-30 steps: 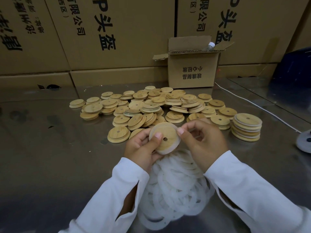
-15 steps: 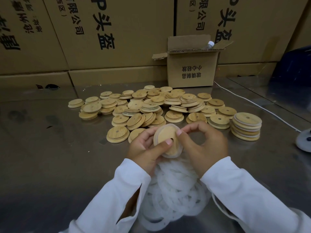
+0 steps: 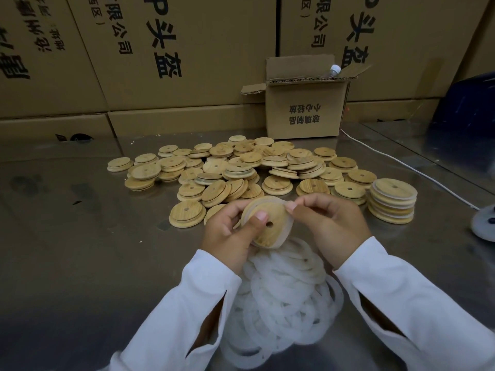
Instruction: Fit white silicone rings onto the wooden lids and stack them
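A round wooden lid (image 3: 270, 223) with a centre hole is tilted up between both hands above the table. My left hand (image 3: 230, 231) grips its left side, thumb pressed on its face. My right hand (image 3: 329, 223) pinches a white silicone ring (image 3: 288, 231) that lies around the lid's upper and right rim. A heap of loose white rings (image 3: 284, 298) lies under my wrists. Several bare wooden lids (image 3: 241, 170) are spread behind. A stack of ringed lids (image 3: 393, 199) stands to the right.
An open small cardboard box (image 3: 305, 111) with a bottle cap showing stands behind the lids. Large printed cartons (image 3: 174, 54) wall off the back. A white cable (image 3: 396, 159) runs to a white device (image 3: 484, 223) at the right edge of the steel table (image 3: 80, 236).
The lid has been turned and tilted in my hands, and the ring now sits further around its rim. The hands stayed in nearly the same place above the ring heap.
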A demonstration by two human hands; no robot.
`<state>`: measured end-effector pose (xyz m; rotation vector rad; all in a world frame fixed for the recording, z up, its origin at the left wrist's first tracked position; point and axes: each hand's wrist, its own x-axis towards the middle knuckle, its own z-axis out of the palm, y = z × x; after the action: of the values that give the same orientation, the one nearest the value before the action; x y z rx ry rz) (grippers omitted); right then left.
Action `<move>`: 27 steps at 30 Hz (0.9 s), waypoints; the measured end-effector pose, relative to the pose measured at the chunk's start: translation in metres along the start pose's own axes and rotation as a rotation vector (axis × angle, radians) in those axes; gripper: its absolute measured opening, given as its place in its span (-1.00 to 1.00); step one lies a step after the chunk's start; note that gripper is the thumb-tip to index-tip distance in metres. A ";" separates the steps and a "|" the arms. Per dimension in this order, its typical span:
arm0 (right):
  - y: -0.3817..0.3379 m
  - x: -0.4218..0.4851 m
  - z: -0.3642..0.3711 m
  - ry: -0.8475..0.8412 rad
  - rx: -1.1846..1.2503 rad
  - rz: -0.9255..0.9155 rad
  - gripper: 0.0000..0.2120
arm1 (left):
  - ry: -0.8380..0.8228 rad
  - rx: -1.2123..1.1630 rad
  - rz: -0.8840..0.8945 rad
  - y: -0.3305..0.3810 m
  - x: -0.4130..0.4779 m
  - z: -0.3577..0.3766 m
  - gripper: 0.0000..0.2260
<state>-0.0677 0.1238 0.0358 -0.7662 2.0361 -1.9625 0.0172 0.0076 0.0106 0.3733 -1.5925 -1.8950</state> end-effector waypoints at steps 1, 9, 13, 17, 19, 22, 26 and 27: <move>0.000 0.000 0.000 -0.002 0.002 0.002 -0.90 | 0.006 -0.006 -0.004 0.000 0.001 -0.001 -0.79; 0.003 -0.005 0.005 0.018 -0.067 -0.161 -0.93 | 0.026 -0.119 -0.065 -0.002 -0.001 0.003 -0.84; 0.010 -0.012 0.012 0.074 -0.205 -0.273 -0.92 | 0.082 -0.226 -0.128 0.000 -0.001 0.004 -0.86; 0.009 -0.012 0.011 0.087 -0.292 -0.293 -0.95 | 0.101 -0.306 -0.160 0.002 0.001 0.003 -0.86; 0.008 -0.012 0.010 0.105 -0.306 -0.292 -0.96 | 0.059 -0.270 -0.150 0.002 0.000 0.003 -0.86; 0.005 -0.013 0.008 0.142 -0.323 -0.317 -0.96 | 0.002 -0.165 -0.126 0.000 -0.001 0.003 -0.83; 0.006 -0.013 0.008 0.199 -0.510 -0.431 -0.94 | 0.003 -0.108 -0.104 -0.001 -0.002 0.004 -0.72; 0.007 -0.012 0.008 0.210 -0.571 -0.470 -0.93 | 0.005 -0.102 -0.099 -0.001 -0.003 0.004 -0.69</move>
<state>-0.0547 0.1229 0.0262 -1.3030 2.8081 -1.7186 0.0169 0.0122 0.0100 0.4192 -1.4914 -2.0388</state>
